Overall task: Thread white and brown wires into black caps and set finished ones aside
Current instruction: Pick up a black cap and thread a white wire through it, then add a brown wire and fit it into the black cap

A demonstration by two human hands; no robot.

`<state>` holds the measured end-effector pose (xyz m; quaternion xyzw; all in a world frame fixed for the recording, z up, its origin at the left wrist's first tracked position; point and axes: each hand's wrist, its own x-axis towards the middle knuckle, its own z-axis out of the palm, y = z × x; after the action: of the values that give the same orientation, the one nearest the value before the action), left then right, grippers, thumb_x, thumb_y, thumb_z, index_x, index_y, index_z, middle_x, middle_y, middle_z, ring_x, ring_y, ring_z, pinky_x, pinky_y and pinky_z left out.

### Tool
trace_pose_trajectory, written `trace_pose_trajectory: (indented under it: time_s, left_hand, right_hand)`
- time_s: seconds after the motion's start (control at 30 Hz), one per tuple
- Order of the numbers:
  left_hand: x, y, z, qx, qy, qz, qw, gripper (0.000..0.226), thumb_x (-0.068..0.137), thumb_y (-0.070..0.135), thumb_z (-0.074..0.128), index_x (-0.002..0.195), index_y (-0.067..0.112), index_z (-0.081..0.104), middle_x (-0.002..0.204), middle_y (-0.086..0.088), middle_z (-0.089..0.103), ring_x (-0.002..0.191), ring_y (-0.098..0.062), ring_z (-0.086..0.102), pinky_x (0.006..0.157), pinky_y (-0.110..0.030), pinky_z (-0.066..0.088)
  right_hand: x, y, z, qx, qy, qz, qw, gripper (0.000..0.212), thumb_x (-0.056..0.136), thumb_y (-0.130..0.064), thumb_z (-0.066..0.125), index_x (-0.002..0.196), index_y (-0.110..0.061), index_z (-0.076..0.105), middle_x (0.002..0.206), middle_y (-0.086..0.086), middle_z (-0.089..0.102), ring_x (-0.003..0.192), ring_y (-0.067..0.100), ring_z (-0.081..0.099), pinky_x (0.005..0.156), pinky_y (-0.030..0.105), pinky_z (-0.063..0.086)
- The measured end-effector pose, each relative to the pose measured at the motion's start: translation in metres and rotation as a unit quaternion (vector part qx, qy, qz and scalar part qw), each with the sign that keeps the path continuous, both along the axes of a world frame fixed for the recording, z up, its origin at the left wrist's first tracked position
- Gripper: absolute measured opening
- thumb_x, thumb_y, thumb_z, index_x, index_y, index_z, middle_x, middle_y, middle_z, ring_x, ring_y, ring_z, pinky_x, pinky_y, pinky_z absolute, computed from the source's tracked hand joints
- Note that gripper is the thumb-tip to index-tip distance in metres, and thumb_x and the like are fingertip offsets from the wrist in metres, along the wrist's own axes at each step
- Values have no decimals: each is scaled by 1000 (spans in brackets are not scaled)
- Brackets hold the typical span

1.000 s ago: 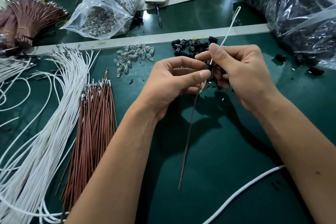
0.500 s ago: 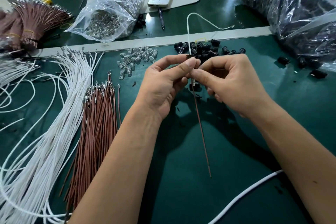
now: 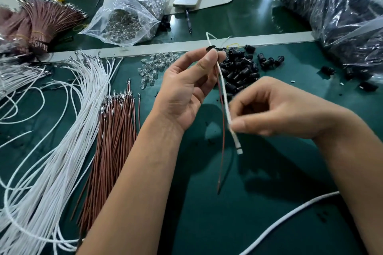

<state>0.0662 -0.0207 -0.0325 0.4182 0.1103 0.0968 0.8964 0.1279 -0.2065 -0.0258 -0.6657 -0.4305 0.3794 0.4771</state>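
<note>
Small black plastic cap (image 3: 209, 48) pinched at left hand (image 3: 186, 87) fingertips, thin white wire (image 3: 224, 97) pinched below by right hand (image 3: 275, 109), thin brown wire (image 3: 222, 130) hung alongside

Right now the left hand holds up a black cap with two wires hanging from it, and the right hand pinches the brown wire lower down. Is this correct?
Not quite. The head view shows the right hand pinching the white wire, not the brown wire, which hangs free beside it. The rest holds: the left hand holds up the black cap with both wires hanging from it.
</note>
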Motion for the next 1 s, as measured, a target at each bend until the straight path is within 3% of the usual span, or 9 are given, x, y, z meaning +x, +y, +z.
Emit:
trace_pose_trajectory:
  time_s: [0.1, 0.17, 0.3, 0.43, 0.53, 0.6, 0.67, 0.83, 1.0]
  left_hand:
    - [0, -2, -2, 47, 30, -3, 998, 22, 73, 9, 74, 94, 8, 67, 83, -7, 76, 60, -8, 64, 59, -16, 53]
    - [0, -3, -3, 48, 41, 2, 998, 16, 80, 4, 71, 95, 6, 67, 82, -8, 76, 59, -8, 64, 59, -16, 52]
    - [1, 2, -3, 7, 26, 22, 999, 20, 77, 13, 72, 94, 5, 69, 83, -4, 75, 65, -8, 61, 60, -14, 51]
    - [1, 12, -2, -12, 17, 42, 999, 25, 73, 18, 73, 95, 8, 68, 83, -2, 74, 70, -9, 60, 61, -14, 50]
    - [0, 10, -2, 17, 23, 15, 999, 21, 72, 13, 73, 92, 10, 67, 82, -5, 75, 67, -11, 59, 59, -15, 51]
    - [-1, 3, -2, 52, 28, -5, 998, 21, 70, 13, 74, 91, 11, 68, 84, -6, 75, 63, -11, 60, 56, -17, 52]
    - [0, -1, -3, 53, 25, 1, 998, 21, 70, 12, 74, 90, 10, 68, 83, -7, 76, 61, -10, 61, 56, -17, 52]
    - [1, 7, -3, 9, 13, 57, 998, 24, 70, 8, 75, 94, 8, 67, 83, -7, 76, 65, -8, 65, 62, -14, 52]
    - [-3, -4, -4, 100, 30, -3, 995, 24, 63, 12, 79, 86, 11, 71, 86, -13, 73, 56, -13, 59, 50, -22, 47]
  right_hand:
    - [-5, 20, -13, 61, 53, -205, 975, 31, 93, -32, 74, 78, -6, 69, 61, 4, 57, 42, 7, 43, 38, 14, 28]
    - [-5, 25, -16, 73, 37, -247, 966, 33, 98, -25, 70, 81, 3, 67, 60, 5, 56, 41, 9, 42, 38, 14, 26]
    - [3, 5, -11, 13, 37, -49, 998, 22, 93, -19, 73, 73, -10, 73, 51, -1, 54, 39, 9, 41, 40, 16, 28]
    - [0, -2, -7, -116, 24, 154, 981, 21, 91, -35, 74, 82, -16, 77, 60, 5, 61, 44, 11, 50, 41, 20, 31]
    - [-5, 12, -13, -22, 53, -17, 998, 34, 94, -40, 73, 95, -6, 75, 65, 2, 63, 44, 8, 52, 35, 15, 31]
    - [-7, 22, -17, 63, 72, -134, 986, 27, 90, -37, 72, 86, -10, 76, 62, 4, 61, 42, 9, 49, 32, 14, 29]
    - [-7, 24, -19, 67, 66, -142, 985, 24, 88, -34, 71, 80, -12, 77, 60, 5, 61, 40, 10, 48, 32, 15, 29]
    - [-5, 8, -15, -105, 39, 72, 991, 21, 97, -28, 71, 85, -14, 79, 64, 5, 66, 43, 10, 55, 34, 17, 37]
    - [-6, 25, -22, 15, 74, -186, 980, 30, 85, -38, 73, 91, -9, 77, 62, 4, 61, 42, 8, 48, 33, 16, 30]
